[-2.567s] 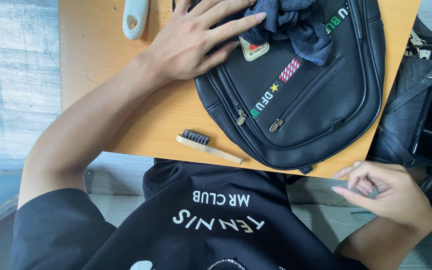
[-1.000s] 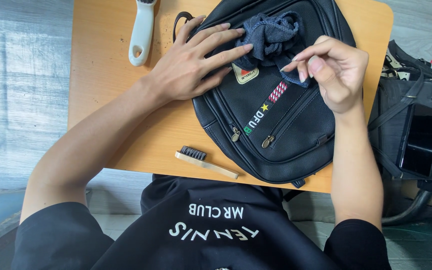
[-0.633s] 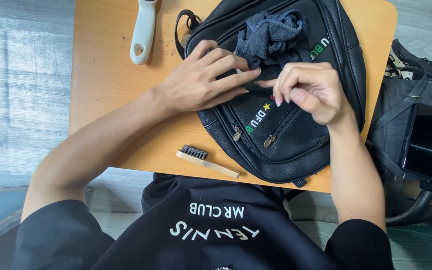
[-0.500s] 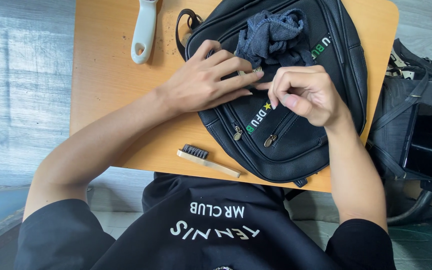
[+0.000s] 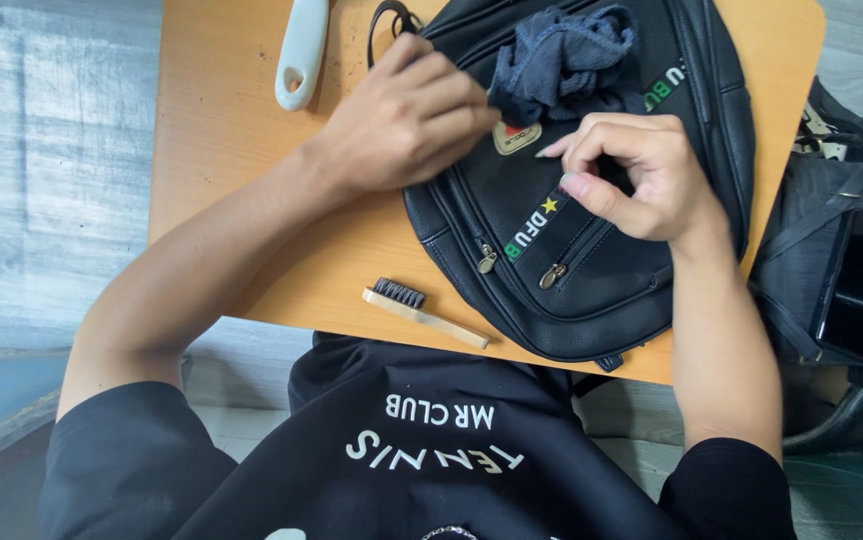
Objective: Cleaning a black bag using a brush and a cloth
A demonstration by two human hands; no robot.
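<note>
Left hand [image 5: 406, 120] flat, fingers spread, pressing black leather backpack [image 5: 591, 270] on orange wooden table [image 5: 221, 150] | right hand [image 5: 631, 175] curled, pinching backpack front | crumpled dark-blue cloth [image 5: 566, 70] atop backpack | small wooden bristle brush [image 5: 421, 312] beside

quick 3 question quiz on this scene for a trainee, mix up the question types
1. True or false: the small wooden brush lies on the backpack.
2. Which hand rests on the backpack right beside the dark blue cloth?
A. left hand
B. right hand
3. Fill in: the white handle lies on the ____ table.

Key
1. False: it lies on the table, near the front edge, apart from the backpack.
2. A
3. orange wooden
</note>
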